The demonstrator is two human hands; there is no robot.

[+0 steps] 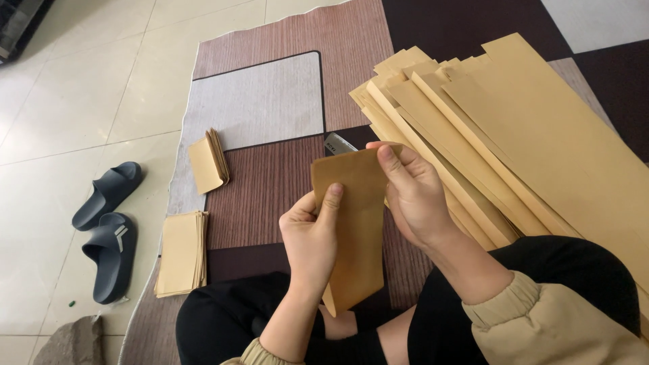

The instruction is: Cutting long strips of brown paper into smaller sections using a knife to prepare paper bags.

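Rug (270,101) in brown, grey and maroon panels carries everything, and places below are told from it. Long kraft sheets (541,149) fan across its right half, too overlapped to count. At its left edge lie two small stacks: one flat stack of folded pieces (181,253) near the person, one leaning stack (209,162) farther off. Two dark slippers (108,223) sit off the rug on the tiled floor (67,101). Above the rug's near middle, over the lap, one folded kraft piece (351,223) is held upright. The left hand (311,236) grips its lower edge, thumb pressed on the face; the right hand (409,192) pinches its top corner. Keeping the edges square while creasing seems the point to watch.
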